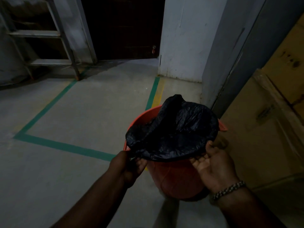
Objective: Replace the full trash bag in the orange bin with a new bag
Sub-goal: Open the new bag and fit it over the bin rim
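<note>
An orange bin [177, 178] stands on the floor at lower right. A black trash bag [174, 129] lies over its mouth, its edge folded over the near and right rim, while the far left rim shows bare. My left hand [131, 167] pinches the bag's edge at the near left of the rim. On the near right side, my right hand [212, 167], palm up and with a beaded bracelet on the wrist, holds the bag's edge with its fingertips.
Cardboard boxes [269, 122] stand right beside the bin. A grey door frame [230, 63] and a white wall lie behind. Green tape lines [65, 146] mark the concrete floor. A metal ladder [49, 46] leans at far left beside a dark doorway [125, 27].
</note>
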Action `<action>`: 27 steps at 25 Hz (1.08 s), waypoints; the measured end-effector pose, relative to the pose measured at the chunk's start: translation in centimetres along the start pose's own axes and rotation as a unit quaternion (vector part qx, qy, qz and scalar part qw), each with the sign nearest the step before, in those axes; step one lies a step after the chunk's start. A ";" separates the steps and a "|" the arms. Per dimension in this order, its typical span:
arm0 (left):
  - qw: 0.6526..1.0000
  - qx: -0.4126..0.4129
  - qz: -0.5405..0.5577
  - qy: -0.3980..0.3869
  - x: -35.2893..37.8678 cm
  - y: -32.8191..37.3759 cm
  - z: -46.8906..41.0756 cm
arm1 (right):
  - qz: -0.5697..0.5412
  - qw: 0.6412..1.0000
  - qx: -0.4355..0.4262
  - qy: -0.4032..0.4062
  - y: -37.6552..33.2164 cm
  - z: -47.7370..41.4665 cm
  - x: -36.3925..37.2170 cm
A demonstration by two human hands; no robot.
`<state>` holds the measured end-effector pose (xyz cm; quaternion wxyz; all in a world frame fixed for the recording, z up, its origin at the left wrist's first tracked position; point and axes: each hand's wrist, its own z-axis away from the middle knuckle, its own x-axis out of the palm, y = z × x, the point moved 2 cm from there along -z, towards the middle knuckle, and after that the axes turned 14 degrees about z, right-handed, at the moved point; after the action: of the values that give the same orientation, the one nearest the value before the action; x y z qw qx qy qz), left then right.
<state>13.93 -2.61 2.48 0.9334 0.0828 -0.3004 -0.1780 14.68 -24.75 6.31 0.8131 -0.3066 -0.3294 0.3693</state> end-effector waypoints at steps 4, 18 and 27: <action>0.998 -0.026 0.049 -0.028 0.5 0.7 -0.4 | 0.004 1.000 0.003 -0.002 -0.7 -0.4 -0.4; 0.978 0.073 -0.079 -0.178 1.7 -0.2 1.9 | -0.046 0.998 0.041 0.021 -0.7 -3.0 -2.0; 0.986 0.074 -0.022 -0.150 1.5 -1.7 1.9 | -0.039 0.997 0.053 -0.035 1.7 1.8 0.0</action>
<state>13.44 -4.83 4.32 0.8651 0.1303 -0.4472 -0.1860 12.61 -23.36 6.13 0.8298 -0.2369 -0.3498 0.3647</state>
